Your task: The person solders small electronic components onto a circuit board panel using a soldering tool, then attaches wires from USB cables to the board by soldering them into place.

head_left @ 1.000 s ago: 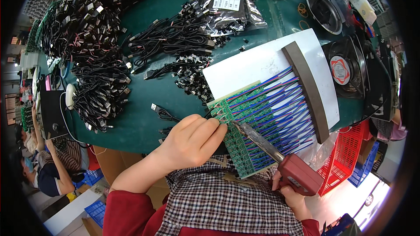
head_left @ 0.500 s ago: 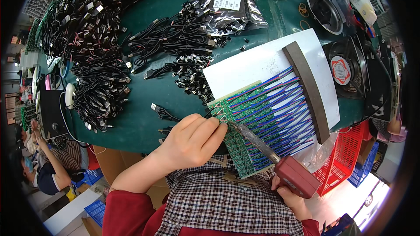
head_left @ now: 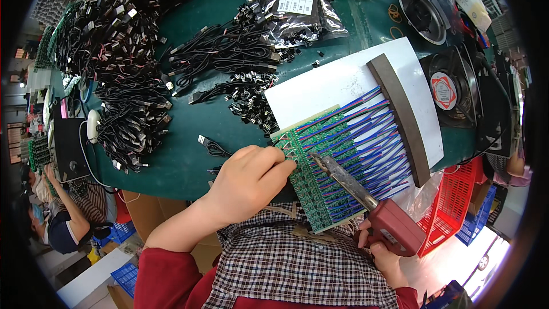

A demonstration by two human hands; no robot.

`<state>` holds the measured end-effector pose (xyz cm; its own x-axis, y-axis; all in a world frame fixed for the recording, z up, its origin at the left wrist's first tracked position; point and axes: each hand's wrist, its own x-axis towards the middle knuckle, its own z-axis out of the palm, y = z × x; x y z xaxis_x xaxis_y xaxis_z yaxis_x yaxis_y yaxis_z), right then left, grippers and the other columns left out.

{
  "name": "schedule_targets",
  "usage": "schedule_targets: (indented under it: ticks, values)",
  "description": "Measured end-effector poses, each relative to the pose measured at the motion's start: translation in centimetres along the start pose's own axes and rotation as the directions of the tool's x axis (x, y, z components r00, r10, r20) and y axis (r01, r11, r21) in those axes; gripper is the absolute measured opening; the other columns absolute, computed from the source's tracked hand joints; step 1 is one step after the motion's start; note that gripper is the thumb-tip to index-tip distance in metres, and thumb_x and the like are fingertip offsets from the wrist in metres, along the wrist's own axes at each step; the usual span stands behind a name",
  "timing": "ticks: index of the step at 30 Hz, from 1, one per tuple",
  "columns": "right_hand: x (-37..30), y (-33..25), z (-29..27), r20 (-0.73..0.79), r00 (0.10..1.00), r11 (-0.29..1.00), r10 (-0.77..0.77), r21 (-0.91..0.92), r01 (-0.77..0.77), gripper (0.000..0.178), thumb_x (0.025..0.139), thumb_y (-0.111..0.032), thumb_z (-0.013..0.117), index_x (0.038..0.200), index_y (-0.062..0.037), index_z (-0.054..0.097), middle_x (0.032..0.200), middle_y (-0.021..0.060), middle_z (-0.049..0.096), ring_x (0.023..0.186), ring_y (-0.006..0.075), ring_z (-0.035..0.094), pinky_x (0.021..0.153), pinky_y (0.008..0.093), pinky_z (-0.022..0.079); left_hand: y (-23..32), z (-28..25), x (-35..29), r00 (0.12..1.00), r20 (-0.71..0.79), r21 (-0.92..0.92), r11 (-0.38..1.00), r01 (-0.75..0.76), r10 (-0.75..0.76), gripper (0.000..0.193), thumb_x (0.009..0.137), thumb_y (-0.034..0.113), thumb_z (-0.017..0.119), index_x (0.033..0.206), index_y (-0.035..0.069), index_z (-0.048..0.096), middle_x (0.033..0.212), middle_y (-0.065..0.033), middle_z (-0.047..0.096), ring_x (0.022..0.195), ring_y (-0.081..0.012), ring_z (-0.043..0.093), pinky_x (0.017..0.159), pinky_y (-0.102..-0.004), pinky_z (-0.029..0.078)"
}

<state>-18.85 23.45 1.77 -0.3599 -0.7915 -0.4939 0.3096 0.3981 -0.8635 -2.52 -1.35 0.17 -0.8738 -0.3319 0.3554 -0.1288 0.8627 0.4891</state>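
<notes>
My left hand is closed in a pinch at the left edge of a green circuit board panel. Whatever the fingertips pinch is hidden by the fingers. Beside that hand lies a black USB cable, its far end lost behind the knuckles. In my right hand is a soldering iron with a maroon handle, its tip over the panel just right of my left fingertips. Rows of blue and red wires run from the panel to beneath a dark bar. A white sheet lies under panel and bar.
Heaps of black USB cables cover the left of the green table. Behind are small black connectors and a clear bag. A fan and round metal dish stand right, above a red crate.
The soldering iron has moved a little right and away from my left fingertips, my right hand going with it. My left hand stays pinched at the panel's edge, barely shifted.
</notes>
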Motion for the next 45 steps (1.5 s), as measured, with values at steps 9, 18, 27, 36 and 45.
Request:
schedule_targets:
  ticks: [9,18,27,36,45]
  values:
    - [-0.3,0.1,-0.2,0.034,0.998,0.997,-0.046,0.070,0.044,0.061,0.079,-0.039,0.068,0.118,0.0025,0.044,0.100,0.0122,0.056,0.063,0.0151,0.055,0.054,0.0251,0.043,1.0,-0.1,1.0,0.959,0.162,-0.077,0.965,0.249,-0.234,0.015,0.071,0.001,0.064,0.084,0.004,0.057,0.079,-0.0069,0.051,0.071,-0.0246,0.054,0.065,-0.0338,0.044]
    - [-1.1,1.6,-0.9,0.002,1.000,0.959,-0.030,-0.283,0.029,0.052,0.080,-0.032,0.068,0.114,0.0022,0.047,0.085,0.0093,0.056,0.062,0.0155,0.053,0.058,0.0264,0.044,1.8,0.6,1.0,0.936,0.115,0.009,0.943,0.332,-0.331,0.016,0.070,0.002,0.065,0.081,0.005,0.053,0.078,-0.0074,0.050,0.071,-0.0257,0.053,0.065,-0.0356,0.043]
    - [-1.6,3.5,-1.5,-0.099,0.990,0.932,-0.102,-0.359,0.060,0.044,0.061,-0.010,0.075,0.100,0.0023,0.062,0.093,0.0125,0.064,0.072,0.0199,0.064,0.065,0.0282,0.051,1.8,0.8,1.0,0.941,0.089,-0.015,0.944,0.330,-0.328,0.016,0.070,0.002,0.065,0.080,0.005,0.053,0.078,-0.0077,0.051,0.071,-0.0259,0.055,0.064,-0.0360,0.044]
    - [-0.6,0.3,0.0,-0.100,0.995,0.951,0.020,0.309,0.012,0.070,0.069,-0.020,0.078,0.122,0.0061,0.040,0.096,0.0158,0.061,0.066,0.0174,0.059,0.057,0.0267,0.049,1.7,0.6,1.1,0.939,0.094,-0.022,0.942,0.335,-0.332,0.015,0.071,0.002,0.064,0.080,0.005,0.054,0.077,-0.0077,0.050,0.068,-0.0262,0.054,0.062,-0.0364,0.044]
    - [-0.9,1.5,-0.4,-0.059,0.996,0.943,-0.062,0.324,0.078,0.065,0.076,-0.020,0.073,0.127,0.0011,0.038,0.108,0.0175,0.057,0.073,0.0173,0.057,0.062,0.0274,0.049,-0.6,-1.0,2.6,0.953,0.051,-0.002,0.954,0.299,-0.298,0.010,0.071,0.004,0.064,0.078,0.003,0.056,0.079,-0.0082,0.053,0.078,-0.0266,0.052,0.069,-0.0362,0.042]
